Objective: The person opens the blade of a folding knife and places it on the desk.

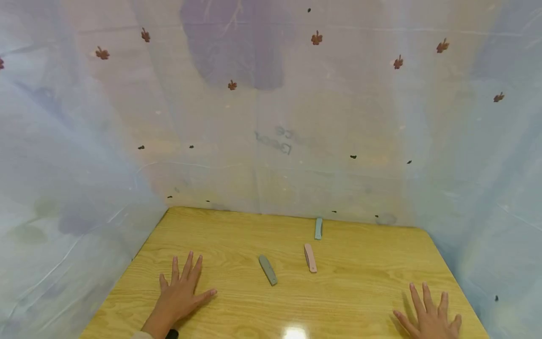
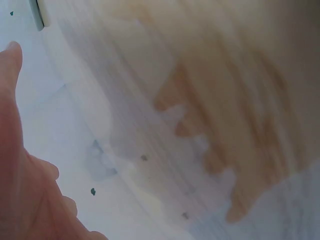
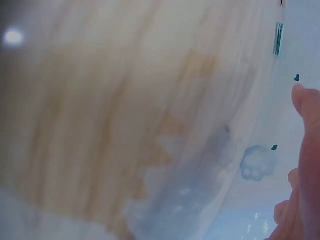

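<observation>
Three slim pieces that look like closed folding knives lie apart on the wooden table. The grey-green folding knife [image 1: 268,270] is nearest the left hand, the pink folding knife [image 1: 310,258] lies in the middle, and the light blue folding knife [image 1: 318,228] is at the back edge. My left hand [image 1: 179,293], at the table's left, has its fingers spread and holds nothing. At the front right, my right hand [image 1: 433,319] is also spread and bare. Whether either palm touches the tabletop cannot be told. Both wrist views show only part of each hand.
The wooden table [image 1: 228,235] has rounded back corners. A pale patterned curtain [image 1: 338,117] hangs behind it and along both sides, close to its edges. Light glares off the front of the tabletop.
</observation>
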`<state>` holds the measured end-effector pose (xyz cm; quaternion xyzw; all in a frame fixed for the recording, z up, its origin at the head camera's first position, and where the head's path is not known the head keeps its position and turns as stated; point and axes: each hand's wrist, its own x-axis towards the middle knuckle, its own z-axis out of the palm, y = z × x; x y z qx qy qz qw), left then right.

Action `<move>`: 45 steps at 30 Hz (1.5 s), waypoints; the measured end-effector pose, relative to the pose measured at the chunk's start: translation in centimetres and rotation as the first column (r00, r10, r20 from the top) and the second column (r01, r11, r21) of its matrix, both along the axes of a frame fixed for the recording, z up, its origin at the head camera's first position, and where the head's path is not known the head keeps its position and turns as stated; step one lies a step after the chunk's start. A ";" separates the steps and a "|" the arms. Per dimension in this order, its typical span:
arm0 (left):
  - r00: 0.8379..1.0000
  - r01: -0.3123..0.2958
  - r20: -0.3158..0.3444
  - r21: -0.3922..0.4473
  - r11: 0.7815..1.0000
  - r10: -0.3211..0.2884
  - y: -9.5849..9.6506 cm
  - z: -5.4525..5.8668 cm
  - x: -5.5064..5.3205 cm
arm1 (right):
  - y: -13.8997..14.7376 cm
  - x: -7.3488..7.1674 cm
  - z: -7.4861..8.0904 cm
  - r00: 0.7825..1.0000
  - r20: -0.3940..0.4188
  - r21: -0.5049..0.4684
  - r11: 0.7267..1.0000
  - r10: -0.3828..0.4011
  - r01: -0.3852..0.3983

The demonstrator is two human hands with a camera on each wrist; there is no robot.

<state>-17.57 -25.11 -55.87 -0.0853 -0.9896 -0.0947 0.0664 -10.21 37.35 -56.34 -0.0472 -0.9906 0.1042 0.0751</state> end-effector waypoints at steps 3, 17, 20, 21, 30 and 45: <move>1.000 -0.002 0.007 -0.001 1.000 0.002 0.0 0.1 0.0 | 0.0 0.0 0.1 1.000 0.015 -0.011 1.000 0.009 -0.009; 0.999 0.037 -0.012 -0.030 0.999 -0.037 0.6 0.7 -0.4 | -1.0 0.0 0.1 0.996 0.053 -0.071 0.995 0.070 -0.066; 0.999 0.045 -0.014 -0.028 0.999 -0.045 0.8 0.7 -0.4 | -1.4 -0.2 0.4 0.992 0.084 -0.092 0.992 0.097 -0.089; 0.999 0.046 -0.012 -0.028 0.999 -0.046 0.8 0.7 -0.4 | -1.5 -0.2 0.5 0.990 0.093 -0.096 0.991 0.105 -0.096; 0.997 0.069 -0.031 -0.007 0.998 -0.069 2.2 0.2 -0.4 | -2.6 -0.3 0.7 0.984 0.090 -0.083 0.986 0.153 -0.145; 0.982 0.162 -0.090 -0.032 0.986 -0.164 6.0 -0.1 -0.3 | -6.4 -0.1 0.3 0.962 -0.029 -0.054 0.961 0.271 -0.272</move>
